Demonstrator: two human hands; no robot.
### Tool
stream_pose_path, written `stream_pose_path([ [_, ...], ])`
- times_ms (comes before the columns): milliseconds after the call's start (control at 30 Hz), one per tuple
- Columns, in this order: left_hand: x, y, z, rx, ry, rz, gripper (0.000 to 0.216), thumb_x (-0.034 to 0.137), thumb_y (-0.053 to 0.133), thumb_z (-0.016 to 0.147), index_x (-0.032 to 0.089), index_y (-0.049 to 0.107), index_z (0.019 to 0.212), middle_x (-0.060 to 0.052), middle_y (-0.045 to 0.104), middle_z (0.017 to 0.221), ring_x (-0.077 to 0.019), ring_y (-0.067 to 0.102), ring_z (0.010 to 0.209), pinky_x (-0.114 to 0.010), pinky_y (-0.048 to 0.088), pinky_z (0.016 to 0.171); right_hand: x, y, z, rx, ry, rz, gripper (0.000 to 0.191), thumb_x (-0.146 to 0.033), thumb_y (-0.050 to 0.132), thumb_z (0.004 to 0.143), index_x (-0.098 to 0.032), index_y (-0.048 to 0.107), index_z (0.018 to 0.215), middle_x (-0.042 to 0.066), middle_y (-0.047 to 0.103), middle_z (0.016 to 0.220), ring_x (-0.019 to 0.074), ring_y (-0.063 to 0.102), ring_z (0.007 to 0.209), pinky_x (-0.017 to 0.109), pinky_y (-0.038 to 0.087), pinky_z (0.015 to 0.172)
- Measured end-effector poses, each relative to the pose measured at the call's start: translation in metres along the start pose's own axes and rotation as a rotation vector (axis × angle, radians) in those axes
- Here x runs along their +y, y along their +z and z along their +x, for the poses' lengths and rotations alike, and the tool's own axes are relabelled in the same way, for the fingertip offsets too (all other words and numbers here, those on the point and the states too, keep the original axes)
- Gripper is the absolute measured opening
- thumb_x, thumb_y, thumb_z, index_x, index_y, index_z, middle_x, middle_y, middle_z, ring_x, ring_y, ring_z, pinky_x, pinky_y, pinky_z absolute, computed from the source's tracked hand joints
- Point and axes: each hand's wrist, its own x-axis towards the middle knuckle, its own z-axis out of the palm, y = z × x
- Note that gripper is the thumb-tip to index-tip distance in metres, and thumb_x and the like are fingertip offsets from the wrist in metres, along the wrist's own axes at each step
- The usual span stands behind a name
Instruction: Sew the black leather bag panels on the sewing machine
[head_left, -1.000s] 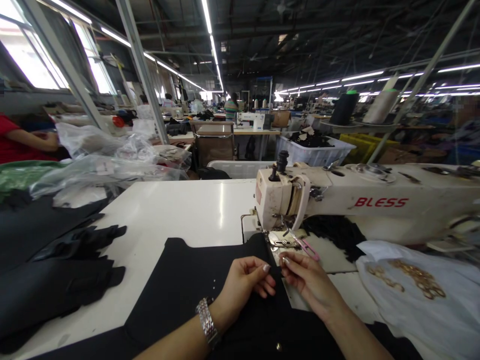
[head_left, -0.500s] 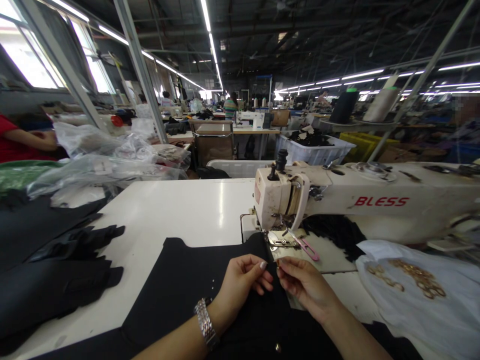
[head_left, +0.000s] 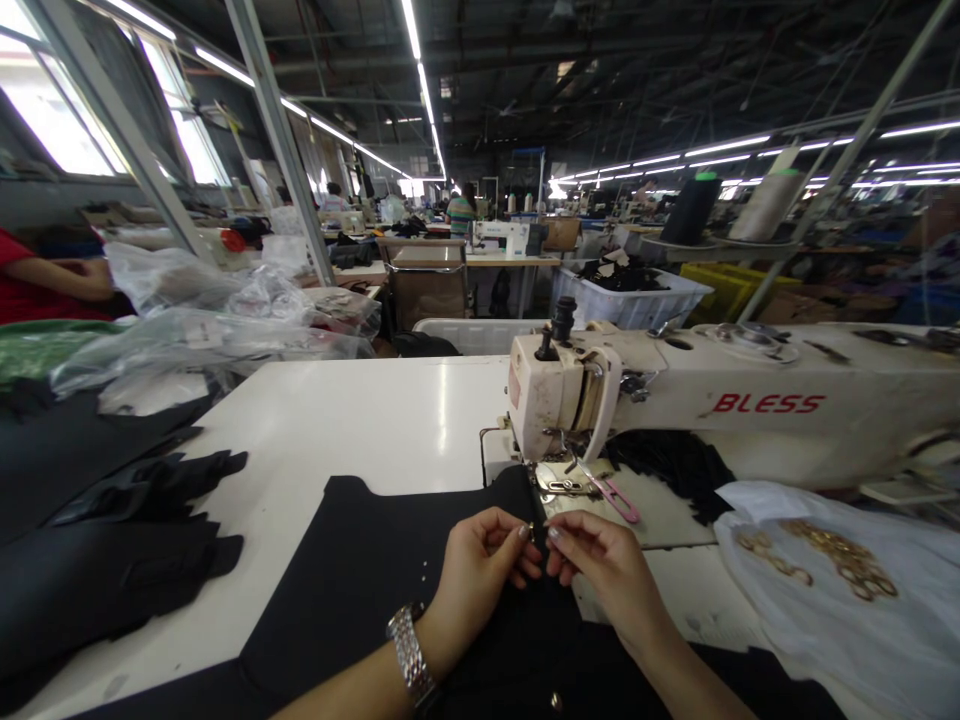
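Observation:
My left hand (head_left: 487, 555), with a metal-band watch on its wrist, pinches a small gold metal ring (head_left: 532, 531) between thumb and fingers. Close beside it, my right hand (head_left: 604, 560) has thumb and forefinger together; whatever sits between them is too small to make out. Both hands are over a large black fabric panel (head_left: 375, 550), just in front of the sewing machine (head_left: 750, 390). The panel's upper right edge lies by the needle area. Near the bottom, a small gold fitting (head_left: 556, 702) shows on the black material.
Gold rings (head_left: 840, 560) lie on a white plastic bag (head_left: 922, 640) at the right. A pink-handled tool (head_left: 619, 500) rests by the needle plate. Black cut pieces (head_left: 142, 560) cover the table's left side. A person in a red sleeve (head_left: 45, 275) works beyond.
The gold ring has passed from my right fingertips to my left. My right hand has shifted slightly left, its fingers pointing toward the ring. The black panel has barely moved.

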Motion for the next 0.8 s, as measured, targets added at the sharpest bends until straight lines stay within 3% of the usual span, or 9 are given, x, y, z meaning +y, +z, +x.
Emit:
stream_pose_path([
  [200,-0.0022,0.0000,-0.0020,0.002,0.073,0.169,0.026,0.036,0.058,0.070,0.010,0.054,0.066,-0.004,0.060,0.056,-0.0105,0.057,0.048,-0.016,0.041,0.041,0.0007,0.0017,0.0002,-0.049,0.042,-0.058,0.027,-0.036,0.067,0.061,-0.014,0.052,0.064,-0.002,0.054,0.049,0.0076,0.049,0.042,0.018,0.037,0.039],
  [433,-0.0011,-0.0014,-0.0052,-0.017,0.109,0.269,0.023,0.034,0.055,0.073,0.011,0.056,0.068,-0.004,0.061,0.059,-0.0116,0.057,0.051,-0.017,0.042,0.042,-0.0019,0.0000,-0.0006,-0.135,0.033,-0.153,0.026,-0.039,0.056,0.070,-0.013,0.053,0.072,-0.002,0.053,0.053,0.0076,0.048,0.044,0.018,0.034,0.040],
  [633,-0.0001,-0.0008,-0.0083,-0.016,0.131,0.322,0.026,0.036,0.054,0.074,0.011,0.058,0.069,-0.004,0.061,0.057,-0.0110,0.056,0.049,-0.017,0.041,0.042,-0.0001,0.0024,-0.0039,-0.083,0.005,-0.238,0.022,-0.036,0.057,0.070,-0.015,0.055,0.074,-0.001,0.056,0.056,0.0090,0.049,0.048,0.019,0.035,0.042],
  [700,0.0026,-0.0007,-0.0094,-0.072,0.141,0.273,0.028,0.036,0.053,0.075,0.010,0.059,0.072,-0.006,0.063,0.061,-0.0112,0.056,0.052,-0.017,0.041,0.044,0.0009,0.0013,-0.0027,-0.043,0.009,-0.217,0.024,-0.038,0.057,0.069,-0.014,0.055,0.072,-0.001,0.055,0.054,0.0081,0.046,0.045,0.019,0.033,0.040],
  [800,0.0076,-0.0026,-0.0089,-0.251,0.118,0.084,0.033,0.039,0.049,0.078,0.008,0.061,0.082,-0.010,0.065,0.071,-0.0125,0.059,0.058,-0.019,0.043,0.049,0.0007,-0.0019,-0.0007,-0.028,0.023,-0.132,0.028,-0.041,0.060,0.067,-0.014,0.055,0.072,-0.002,0.054,0.053,0.0071,0.045,0.043,0.018,0.032,0.040],
])
